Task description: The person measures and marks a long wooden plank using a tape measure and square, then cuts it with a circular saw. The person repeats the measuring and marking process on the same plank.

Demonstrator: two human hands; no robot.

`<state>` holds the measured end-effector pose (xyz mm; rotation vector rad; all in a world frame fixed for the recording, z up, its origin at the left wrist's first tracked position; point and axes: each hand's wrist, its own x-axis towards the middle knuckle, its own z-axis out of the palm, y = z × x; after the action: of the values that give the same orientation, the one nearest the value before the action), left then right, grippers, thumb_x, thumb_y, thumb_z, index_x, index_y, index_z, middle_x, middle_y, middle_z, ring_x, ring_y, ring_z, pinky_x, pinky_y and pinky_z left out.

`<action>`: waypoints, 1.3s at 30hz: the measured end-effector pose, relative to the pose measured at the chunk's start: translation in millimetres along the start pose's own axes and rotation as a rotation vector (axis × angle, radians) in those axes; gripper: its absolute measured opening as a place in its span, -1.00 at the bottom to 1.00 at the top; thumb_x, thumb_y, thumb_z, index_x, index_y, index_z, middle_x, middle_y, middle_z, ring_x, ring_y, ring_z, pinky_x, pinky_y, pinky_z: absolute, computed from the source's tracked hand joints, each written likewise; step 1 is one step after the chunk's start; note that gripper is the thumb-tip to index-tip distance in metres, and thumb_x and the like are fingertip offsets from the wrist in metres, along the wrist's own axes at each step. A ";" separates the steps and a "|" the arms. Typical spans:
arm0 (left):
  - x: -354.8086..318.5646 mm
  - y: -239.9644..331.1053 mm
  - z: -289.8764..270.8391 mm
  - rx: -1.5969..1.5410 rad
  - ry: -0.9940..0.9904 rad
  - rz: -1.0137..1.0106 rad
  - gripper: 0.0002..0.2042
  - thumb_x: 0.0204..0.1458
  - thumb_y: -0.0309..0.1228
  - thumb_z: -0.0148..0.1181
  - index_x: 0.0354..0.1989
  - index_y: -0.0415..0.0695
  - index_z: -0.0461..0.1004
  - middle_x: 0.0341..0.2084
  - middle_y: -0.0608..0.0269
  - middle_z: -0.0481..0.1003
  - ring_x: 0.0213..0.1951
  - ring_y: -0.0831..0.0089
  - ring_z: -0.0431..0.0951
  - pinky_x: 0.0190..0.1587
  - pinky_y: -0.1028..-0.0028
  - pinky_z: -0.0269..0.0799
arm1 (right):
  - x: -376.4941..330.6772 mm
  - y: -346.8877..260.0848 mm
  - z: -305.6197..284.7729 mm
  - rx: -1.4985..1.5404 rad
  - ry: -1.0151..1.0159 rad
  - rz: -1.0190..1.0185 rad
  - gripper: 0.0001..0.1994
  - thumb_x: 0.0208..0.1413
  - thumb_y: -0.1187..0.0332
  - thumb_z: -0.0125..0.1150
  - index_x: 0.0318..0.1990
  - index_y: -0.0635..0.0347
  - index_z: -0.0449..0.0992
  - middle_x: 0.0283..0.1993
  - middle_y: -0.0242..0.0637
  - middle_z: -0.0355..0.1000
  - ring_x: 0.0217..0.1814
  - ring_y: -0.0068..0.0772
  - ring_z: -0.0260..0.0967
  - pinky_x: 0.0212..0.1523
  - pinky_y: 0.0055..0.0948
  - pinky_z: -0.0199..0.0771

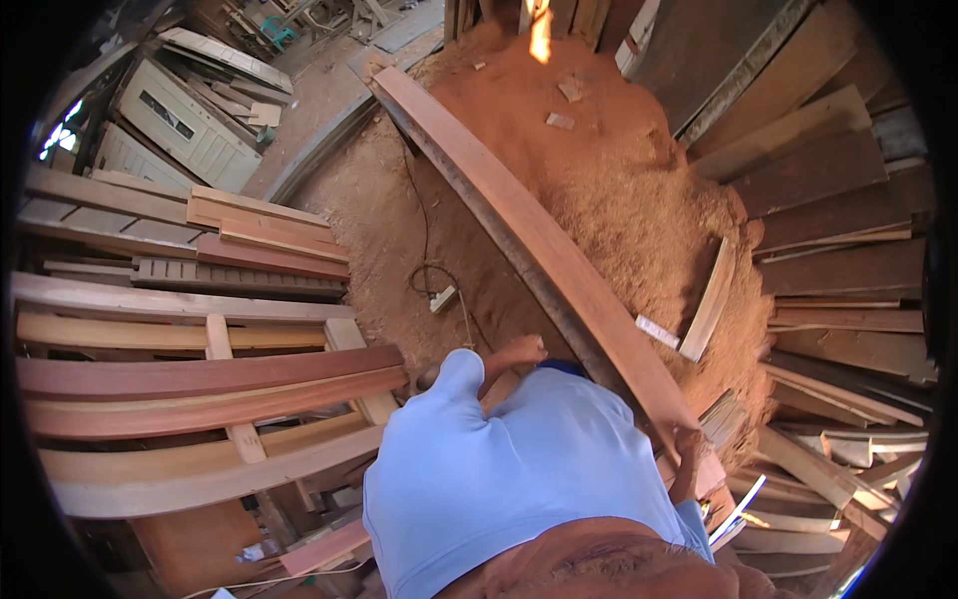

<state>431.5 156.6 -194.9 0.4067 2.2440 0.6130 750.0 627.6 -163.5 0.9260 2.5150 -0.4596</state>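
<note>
A long reddish plank (544,245) runs diagonally from the upper middle down to the lower right, on top of a darker support (499,252). Around the plank's near end, my right hand (688,444) is closed along its edge, and part of the hand is hidden. My left hand (525,348) shows beyond my light blue shirt, to the left of the plank and apart from it. Its fingers look curled in, and whatever they may hold is hidden.
Reddish beams (210,384) are stacked at the left, below pale panelled doors (185,120). A white power strip (442,299) with a cord lies on the floor. Sawdust (639,180) is heaped right of the plank, with a loose offcut (710,299). Boards (848,270) line the right side.
</note>
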 end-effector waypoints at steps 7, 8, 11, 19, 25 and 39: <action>38.9 -32.3 70.8 0.001 -0.060 0.053 -0.61 0.04 -0.07 0.28 -0.14 -0.11 0.70 -0.16 0.02 0.68 -0.06 0.13 0.68 0.02 0.18 0.56 | -12.7 -73.4 -72.4 0.104 -0.146 0.149 -0.44 -0.07 -0.11 0.35 -0.18 0.29 0.72 -0.04 0.16 0.62 0.07 0.05 0.61 0.07 -0.03 0.59; 40.2 -37.3 73.7 -0.009 -0.053 0.102 -0.60 0.04 -0.06 0.28 -0.10 -0.11 0.70 -0.12 0.02 0.68 -0.02 0.13 0.67 0.06 0.19 0.55 | -9.1 -75.0 -70.1 0.046 -0.122 0.164 -0.42 -0.07 -0.11 0.36 -0.17 0.30 0.72 -0.02 0.15 0.62 0.09 0.04 0.61 0.09 -0.04 0.59; 39.4 -5.4 61.6 -0.066 -0.024 0.021 -0.62 0.06 -0.09 0.28 -0.08 -0.09 0.71 -0.11 0.03 0.68 -0.01 0.13 0.67 0.08 0.22 0.55 | -7.1 -51.6 -64.9 -0.022 -0.057 0.188 -0.39 -0.05 -0.13 0.37 -0.12 0.33 0.71 0.03 0.17 0.59 0.16 0.11 0.56 0.15 0.01 0.54; 30.5 -44.3 -10.3 -0.682 0.285 -0.315 -0.65 0.20 -0.13 0.20 -0.12 -0.18 0.66 -0.50 0.12 0.61 -0.44 0.32 0.62 -0.37 0.26 0.54 | 50.9 -139.9 -87.3 0.214 0.035 -0.111 -0.41 0.16 -0.03 0.28 0.01 0.45 0.61 0.04 0.31 0.55 0.19 0.28 0.49 0.22 0.05 0.45; 55.6 -37.2 -66.5 -1.073 0.350 -0.352 -0.57 0.29 -0.05 0.16 0.13 -0.12 0.50 -0.28 0.23 0.55 -0.38 0.45 0.52 -0.42 0.40 0.41 | 81.1 -270.6 -105.4 0.212 -0.047 -0.357 -0.40 0.18 -0.02 0.27 0.13 0.38 0.55 0.12 0.26 0.53 0.24 0.23 0.48 0.24 0.03 0.45; 188.1 -76.0 -303.7 -1.564 0.480 -0.389 -0.18 0.20 0.14 0.22 0.51 -0.06 0.11 0.49 -0.19 0.10 0.39 -0.18 0.27 0.38 -0.06 0.21 | 189.5 -422.9 -62.8 0.257 -0.291 -0.271 -0.20 0.02 -0.14 0.43 0.21 0.42 0.49 0.17 0.26 0.51 0.26 0.18 0.48 0.28 -0.05 0.43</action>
<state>73.8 88.9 -166.7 -0.9960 1.4615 2.0416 318.3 450.1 -134.9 0.5529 2.3519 -0.9483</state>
